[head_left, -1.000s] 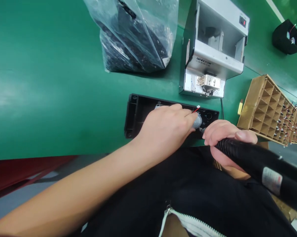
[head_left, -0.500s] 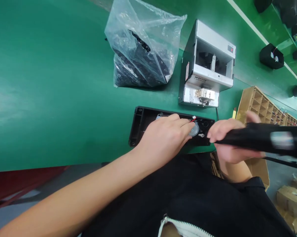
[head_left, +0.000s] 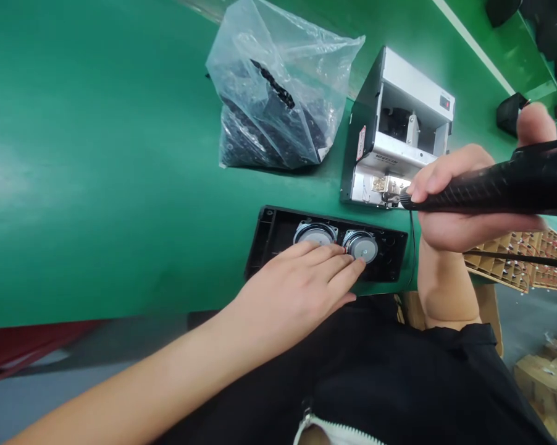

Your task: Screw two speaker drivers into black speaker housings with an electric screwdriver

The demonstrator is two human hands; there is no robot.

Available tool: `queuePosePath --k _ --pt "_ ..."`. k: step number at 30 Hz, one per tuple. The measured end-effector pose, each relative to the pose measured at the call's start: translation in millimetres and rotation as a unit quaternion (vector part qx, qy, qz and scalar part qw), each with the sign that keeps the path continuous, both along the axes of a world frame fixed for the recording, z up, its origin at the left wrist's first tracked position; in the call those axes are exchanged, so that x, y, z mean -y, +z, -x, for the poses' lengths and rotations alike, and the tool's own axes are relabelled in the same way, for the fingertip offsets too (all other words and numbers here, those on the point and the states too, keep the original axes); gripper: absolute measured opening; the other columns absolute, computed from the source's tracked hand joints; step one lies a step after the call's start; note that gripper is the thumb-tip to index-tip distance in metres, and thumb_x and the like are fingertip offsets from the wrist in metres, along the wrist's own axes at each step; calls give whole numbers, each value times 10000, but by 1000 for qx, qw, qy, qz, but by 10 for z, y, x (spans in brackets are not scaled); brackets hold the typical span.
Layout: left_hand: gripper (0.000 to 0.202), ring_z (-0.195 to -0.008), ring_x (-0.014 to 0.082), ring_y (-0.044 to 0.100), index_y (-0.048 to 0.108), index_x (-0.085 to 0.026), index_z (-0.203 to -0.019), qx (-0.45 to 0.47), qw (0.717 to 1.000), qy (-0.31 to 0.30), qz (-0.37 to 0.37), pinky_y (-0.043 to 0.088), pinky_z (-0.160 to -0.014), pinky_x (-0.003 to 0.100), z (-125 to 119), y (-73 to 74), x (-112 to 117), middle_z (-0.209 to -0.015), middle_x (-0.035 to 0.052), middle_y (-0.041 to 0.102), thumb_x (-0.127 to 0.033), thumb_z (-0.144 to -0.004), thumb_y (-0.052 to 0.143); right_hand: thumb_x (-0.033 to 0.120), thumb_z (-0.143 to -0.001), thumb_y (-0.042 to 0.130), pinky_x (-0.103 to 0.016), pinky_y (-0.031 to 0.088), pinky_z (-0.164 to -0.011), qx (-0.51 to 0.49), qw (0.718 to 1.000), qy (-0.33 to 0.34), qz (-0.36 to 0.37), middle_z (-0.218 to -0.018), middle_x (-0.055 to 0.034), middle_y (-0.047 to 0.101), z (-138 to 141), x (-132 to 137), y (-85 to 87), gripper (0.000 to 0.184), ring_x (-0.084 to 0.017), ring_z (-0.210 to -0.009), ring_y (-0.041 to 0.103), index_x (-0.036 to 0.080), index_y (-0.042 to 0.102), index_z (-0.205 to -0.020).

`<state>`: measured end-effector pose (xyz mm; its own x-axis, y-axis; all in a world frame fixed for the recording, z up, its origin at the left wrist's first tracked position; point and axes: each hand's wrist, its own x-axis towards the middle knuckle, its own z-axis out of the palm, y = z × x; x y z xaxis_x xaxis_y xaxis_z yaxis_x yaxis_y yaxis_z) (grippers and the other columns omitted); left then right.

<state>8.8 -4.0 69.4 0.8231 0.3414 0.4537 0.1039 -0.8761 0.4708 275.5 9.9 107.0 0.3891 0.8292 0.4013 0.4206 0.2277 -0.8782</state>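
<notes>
Two round metal-framed speakers (head_left: 315, 233) sit side by side inside a black plastic rectangular housing (head_left: 265, 242) on the green worktop (head_left: 97, 154). Left hand (head_left: 297, 290) rests on them, fingers (head_left: 338, 262) extended and released. Right hand (head_left: 464, 232) has its fingers (head_left: 440, 176) clenched on a black electric screwdriver (head_left: 491, 191), tip just beside a silver screw feeder (head_left: 394, 139). A clear plastic bag (head_left: 269, 117) holds black parts; a cardboard divider tray (head_left: 514, 262) holds wired components.

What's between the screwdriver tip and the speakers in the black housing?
Nothing in the open gap. The electric screwdriver, held in the right hand, has its tip at the screw feeder outlet. Only the left hand is in the way, its fingers lying over the speaker nearest the feeder in the black housing.
</notes>
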Motion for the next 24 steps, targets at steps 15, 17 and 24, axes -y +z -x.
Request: queuePosePath --k 15,17,24 --pt "288 -1329 304 928 929 -131 -1311 12 998 10 -57 737 -1251 435 68 -140 193 -1418 180 938 -45 -1134 718 932 -1081 645 -310 683 -591 -62 991 62 -100 -758 48 670 379 421 867 557 -134 -543 690 495 952 -1242" --pt "293 -1340 293 923 926 -133 -1315 22 998 10 -53 719 -1271 423 62 -136 183 -1407 174 943 -34 -1128 723 927 -1105 596 -316 689 -573 -56 991 68 -97 -747 48 686 460 509 879 605 -143 -531 693 464 952 -1263" --pt "344 -1286 262 933 921 -124 -1288 19 996 18 -83 715 -1233 386 19 -99 147 -1371 157 954 -31 -1171 610 961 -1128 389 -348 654 -522 -54 987 96 -113 -720 53 694 644 465 348 725 -193 -484 670 535 819 -1526"
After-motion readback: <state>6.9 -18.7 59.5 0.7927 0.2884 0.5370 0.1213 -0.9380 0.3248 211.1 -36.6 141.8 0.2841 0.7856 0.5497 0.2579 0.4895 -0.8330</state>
